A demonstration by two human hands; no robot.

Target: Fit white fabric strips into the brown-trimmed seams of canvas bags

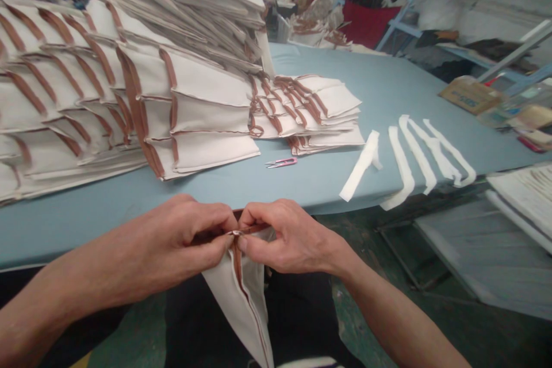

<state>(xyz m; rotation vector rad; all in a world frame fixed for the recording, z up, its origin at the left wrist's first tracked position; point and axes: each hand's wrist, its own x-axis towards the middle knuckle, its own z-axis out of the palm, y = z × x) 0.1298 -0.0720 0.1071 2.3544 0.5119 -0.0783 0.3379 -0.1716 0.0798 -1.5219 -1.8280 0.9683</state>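
Observation:
My left hand (194, 236) and my right hand (280, 236) meet over my lap, thumbs and fingers pinching the top edge of a white fabric piece with brown trim (233, 299). Both hands are closed on it, fingertips almost touching at a seam. The cloth hangs down from them in a tapering fold, a brown strip showing along its opening. Its lower end runs out of the picture. Pink-handled thread snips (282, 162) lie on the blue-covered table (207, 190), beyond my hands.
Stacked white pieces with brown trim (207, 121) cover the table's left side, and a smaller stack (319, 103) sits mid-table. White strips (409, 161) lie near the right edge. A cardboard box (472, 95) stands at the far right, by a blue metal shelf (414, 6).

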